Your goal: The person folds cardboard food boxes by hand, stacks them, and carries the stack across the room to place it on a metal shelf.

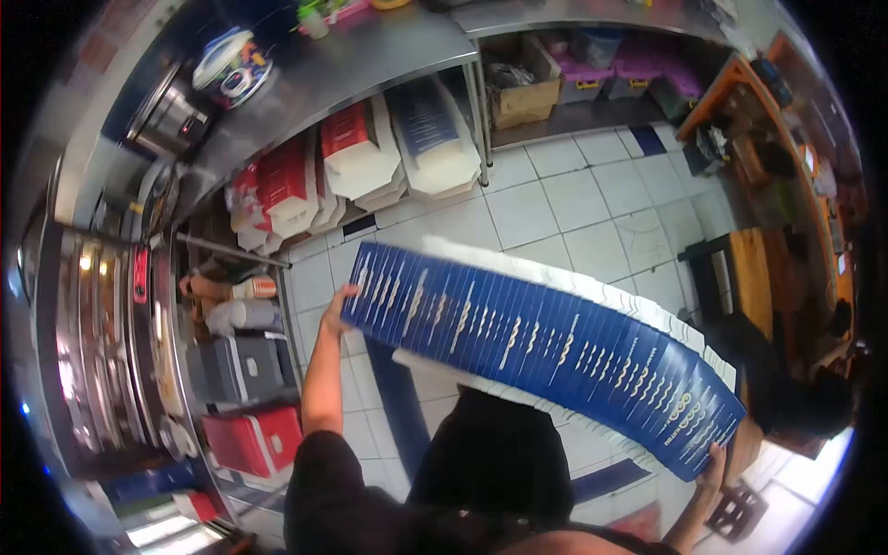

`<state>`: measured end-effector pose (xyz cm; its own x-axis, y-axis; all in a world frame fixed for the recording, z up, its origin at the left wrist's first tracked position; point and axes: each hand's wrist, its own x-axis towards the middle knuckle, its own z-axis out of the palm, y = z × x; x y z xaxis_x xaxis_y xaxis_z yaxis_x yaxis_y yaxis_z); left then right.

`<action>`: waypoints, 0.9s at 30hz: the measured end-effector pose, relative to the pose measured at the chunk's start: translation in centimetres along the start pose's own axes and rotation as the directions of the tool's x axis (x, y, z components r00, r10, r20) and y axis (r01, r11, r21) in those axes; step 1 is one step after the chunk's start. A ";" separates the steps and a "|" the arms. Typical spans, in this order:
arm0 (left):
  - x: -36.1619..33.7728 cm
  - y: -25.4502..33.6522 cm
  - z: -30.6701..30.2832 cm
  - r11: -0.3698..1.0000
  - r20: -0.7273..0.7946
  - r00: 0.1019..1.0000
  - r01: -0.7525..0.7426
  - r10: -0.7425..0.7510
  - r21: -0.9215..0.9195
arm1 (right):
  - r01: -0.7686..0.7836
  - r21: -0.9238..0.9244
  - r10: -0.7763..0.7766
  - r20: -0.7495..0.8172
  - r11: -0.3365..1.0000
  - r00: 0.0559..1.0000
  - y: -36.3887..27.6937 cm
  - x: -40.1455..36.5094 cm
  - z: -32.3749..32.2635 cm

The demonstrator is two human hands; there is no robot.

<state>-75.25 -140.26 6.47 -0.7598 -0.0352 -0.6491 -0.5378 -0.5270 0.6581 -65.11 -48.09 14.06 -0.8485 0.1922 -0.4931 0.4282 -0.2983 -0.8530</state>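
Note:
Stretched between my hands is a long, bowed stack of blue-and-white flat cardboard boxes [518, 338], fanned so that many printed edges overlap. My left hand [339, 309] is closed on the stack's left end, its fingertips partly hidden by the cardboard. At the lower right end, my right hand [713, 465] grips the other side of the stack. The whole row is held up in front of my body, over the tiled floor. White flaps show along its upper and lower sides.
Under the steel table [388, 55] lie red stacks of flat boxes [356, 153] and a blue one [430, 129]. To the left are a grey cooler [242, 368] and a red cooler [252, 440]. A wooden stool [747, 277] and a person in dark clothes [786, 384] are at right.

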 end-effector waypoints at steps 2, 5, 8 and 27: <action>7.4 6.7 2.2 0.993 -0.024 0.998 0.054 -0.052 0.109 | -0.096 0.101 0.102 -0.056 0.990 0.993 3.6 0.3 2.3; 18.3 14.8 3.7 0.973 -0.032 0.982 0.190 -0.187 0.131 | -0.138 0.216 0.165 -0.110 0.966 0.980 5.6 1.4 8.6; 28.6 21.2 4.0 0.967 0.005 0.974 0.226 -0.228 0.115 | -0.144 0.293 0.189 -0.134 0.945 0.973 5.8 6.2 17.3; 35.3 47.1 2.4 0.883 -0.114 0.896 0.443 -0.429 0.157 | -0.373 0.197 0.412 -0.218 0.906 0.885 -18.8 8.2 41.8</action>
<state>-128.26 -164.30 15.49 -0.4083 0.0979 -0.9076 -0.8686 -0.3476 0.3532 -93.10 -79.98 33.16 -0.5064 0.2510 -0.8250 0.6436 -0.5267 -0.5553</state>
